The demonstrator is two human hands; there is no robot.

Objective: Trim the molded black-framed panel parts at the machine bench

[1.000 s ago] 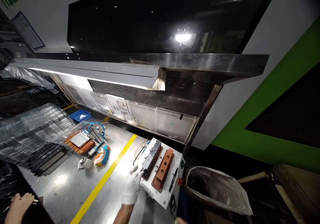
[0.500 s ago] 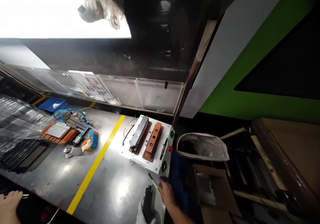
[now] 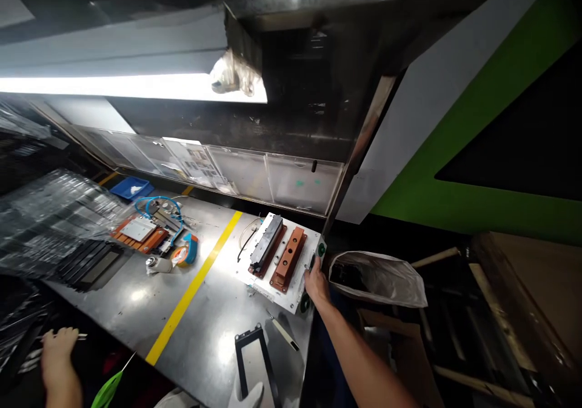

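My left hand (image 3: 248,394), in a pale glove at the bottom edge, grips a black rectangular frame (image 3: 271,368) with a light panel inside. My bare right hand (image 3: 317,284) is at the right side of a white fixture plate (image 3: 291,302), its fingers closed around a dark pen (image 3: 313,260), mostly hidden by them. A knife (image 3: 285,333) with a pale handle lies on the metal table beside the frame. On the plate stand two brown blocks; the left one (image 3: 259,268) carries a grey bar (image 3: 267,244), the right one (image 3: 288,259) has several holes.
Green buttons (image 3: 322,249) flank the plate. Left of a yellow stripe (image 3: 195,287) are a bottle (image 3: 158,265), a tape roll (image 3: 184,253), an orange fixture (image 3: 140,232) and black frames (image 3: 88,265). A co-worker's hand (image 3: 59,350) holds a thin stick. A lined bin (image 3: 377,277) stands right.
The knife has left my right hand and lies on the table. That hand moved up to the pen on the plate. My left hand turned the black frame so its face shows.
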